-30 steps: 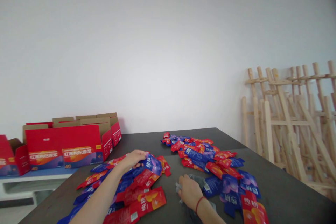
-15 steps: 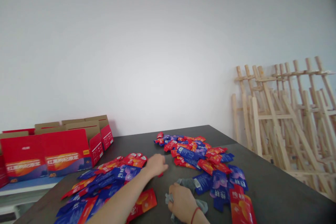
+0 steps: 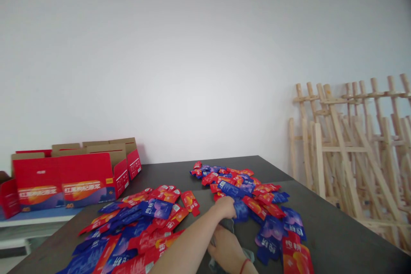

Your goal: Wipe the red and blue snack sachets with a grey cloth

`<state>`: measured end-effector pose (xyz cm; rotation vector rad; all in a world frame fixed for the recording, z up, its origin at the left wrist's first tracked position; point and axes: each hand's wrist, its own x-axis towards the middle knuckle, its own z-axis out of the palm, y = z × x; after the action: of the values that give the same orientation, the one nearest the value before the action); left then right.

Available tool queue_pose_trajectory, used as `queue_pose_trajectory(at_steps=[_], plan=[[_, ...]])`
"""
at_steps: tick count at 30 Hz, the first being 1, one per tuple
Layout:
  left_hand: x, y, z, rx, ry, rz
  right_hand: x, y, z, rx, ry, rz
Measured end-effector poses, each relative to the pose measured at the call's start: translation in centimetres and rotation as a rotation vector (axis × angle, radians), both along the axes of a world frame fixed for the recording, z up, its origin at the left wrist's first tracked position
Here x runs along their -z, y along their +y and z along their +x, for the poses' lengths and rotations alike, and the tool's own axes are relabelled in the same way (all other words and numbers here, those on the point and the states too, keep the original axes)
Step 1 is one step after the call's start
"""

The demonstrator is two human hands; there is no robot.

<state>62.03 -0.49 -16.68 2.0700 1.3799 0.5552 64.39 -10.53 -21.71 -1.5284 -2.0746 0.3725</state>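
My left hand [image 3: 227, 208] is closed on a blue sachet [image 3: 241, 211], slightly blurred, near the right-hand pile. Just below it, my right hand [image 3: 224, 245], a red cord at its wrist, is closed on a crumpled grey cloth [image 3: 248, 255]; the fingers partly hide the cloth. To the left, my forearm crosses a heap of red and blue sachets [image 3: 157, 209]. One red sachet [image 3: 191, 202] lies flat at that heap's right edge. On the right, more blue sachets [image 3: 271, 235] and a red sachet [image 3: 297, 257] lie on the dark table.
Open red cartons [image 3: 85, 180] stand on a lower white-and-blue surface [image 3: 48, 218] to the left. A further sachet pile [image 3: 231, 177] spreads over the dark table [image 3: 324, 227] toward the back. Wooden easels [image 3: 346, 150] lean by the wall at right.
My left hand has moved right, from the left heap to beside my right hand, and now holds a blue sachet. The red sachet it was over lies uncovered. The view has shifted slightly.
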Motion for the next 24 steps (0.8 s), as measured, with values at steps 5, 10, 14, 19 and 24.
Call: queue_pose_trajectory(at_steps=[5,10,14,19,24], plan=[[-0.6,-0.4,-7.2,-0.087,-0.183,-0.035,0.6,0.7,1.2,0.078,0.3,0.022],[2.4,-3.9,-10.0,-0.104,-0.493,-0.288,-0.5,1.9,1.6,0.217,0.55,0.184],[5.1,-6.1,-9.5,-0.129,-0.736,-0.344,-1.3,2.8,-0.6,0.163,0.247,0.262],[6.5,-6.0,-9.7,-0.045,-0.774,-0.307,-1.3,5.6,-1.0,0.269,0.016,0.117],[7.1,-5.3,-10.1,-0.033,-0.903,-0.347,-1.6,7.9,2.6,0.326,0.039,0.035]])
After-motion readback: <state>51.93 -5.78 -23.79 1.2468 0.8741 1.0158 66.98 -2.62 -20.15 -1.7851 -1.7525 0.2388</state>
